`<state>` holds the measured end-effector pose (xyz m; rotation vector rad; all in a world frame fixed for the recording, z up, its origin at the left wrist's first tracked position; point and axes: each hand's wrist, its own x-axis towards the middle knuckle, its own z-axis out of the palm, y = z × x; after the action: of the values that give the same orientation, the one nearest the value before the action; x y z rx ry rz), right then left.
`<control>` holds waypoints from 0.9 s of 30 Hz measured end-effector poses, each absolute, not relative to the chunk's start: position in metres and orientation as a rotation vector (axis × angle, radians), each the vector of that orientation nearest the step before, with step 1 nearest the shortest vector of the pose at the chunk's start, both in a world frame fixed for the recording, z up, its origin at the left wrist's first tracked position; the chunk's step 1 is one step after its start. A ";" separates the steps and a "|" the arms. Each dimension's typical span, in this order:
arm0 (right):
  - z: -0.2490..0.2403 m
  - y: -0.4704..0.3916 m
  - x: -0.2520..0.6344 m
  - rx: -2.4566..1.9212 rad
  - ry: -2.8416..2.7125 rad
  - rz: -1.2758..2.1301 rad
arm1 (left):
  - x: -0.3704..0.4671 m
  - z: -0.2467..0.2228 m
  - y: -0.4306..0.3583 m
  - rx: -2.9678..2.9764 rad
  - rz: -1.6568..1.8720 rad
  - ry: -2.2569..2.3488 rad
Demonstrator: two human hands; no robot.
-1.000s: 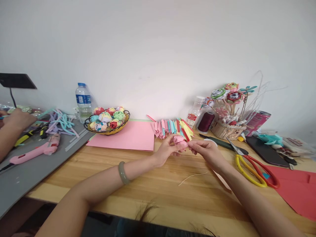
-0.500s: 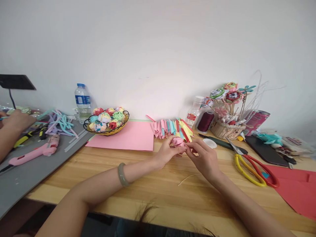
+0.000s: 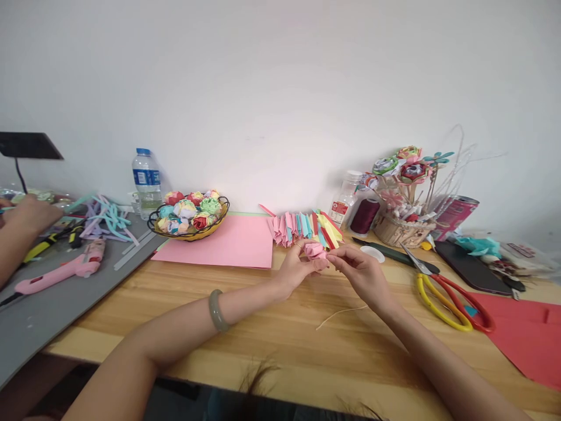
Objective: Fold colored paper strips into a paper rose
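Note:
My left hand (image 3: 295, 270) is closed round a small folded pink paper flower (image 3: 314, 250), with the thumb pressed on its lower side. The thumb and forefinger of my right hand (image 3: 362, 275) pinch the flower's right edge. Just beyond my hands lies a row of folded paper pieces (image 3: 295, 227) in pink, blue, red and yellow. On the wood below my right hand is a thin pale string (image 3: 337, 316).
Pink paper sheets (image 3: 236, 251) and a basket of paper flowers (image 3: 188, 237) are at left. Scissors (image 3: 451, 292), a dark phone (image 3: 471, 266) and red paper (image 3: 526, 339) lie at right. A co-worker's hand (image 3: 37, 213) is beyond a pink glue gun (image 3: 56, 278).
My right hand's fingers have shifted slightly at the flower's edge, showing more of its right side. My left hand has hardly moved.

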<state>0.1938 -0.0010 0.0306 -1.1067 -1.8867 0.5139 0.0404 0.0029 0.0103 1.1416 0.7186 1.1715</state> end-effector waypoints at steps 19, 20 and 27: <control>0.048 0.000 0.203 -1.084 -2.168 0.682 | 0.037 0.010 0.007 1.179 1.085 0.723; 0.049 0.000 0.204 -1.081 -2.155 0.713 | 0.037 0.011 0.007 1.179 1.080 0.714; 0.049 0.001 0.209 -1.073 -1.998 0.865 | 0.035 0.012 0.006 1.204 1.026 0.637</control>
<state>0.2087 0.0009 0.0487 -1.0732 -1.9983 0.8652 0.0352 0.0058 0.0121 1.2040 0.6375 1.0255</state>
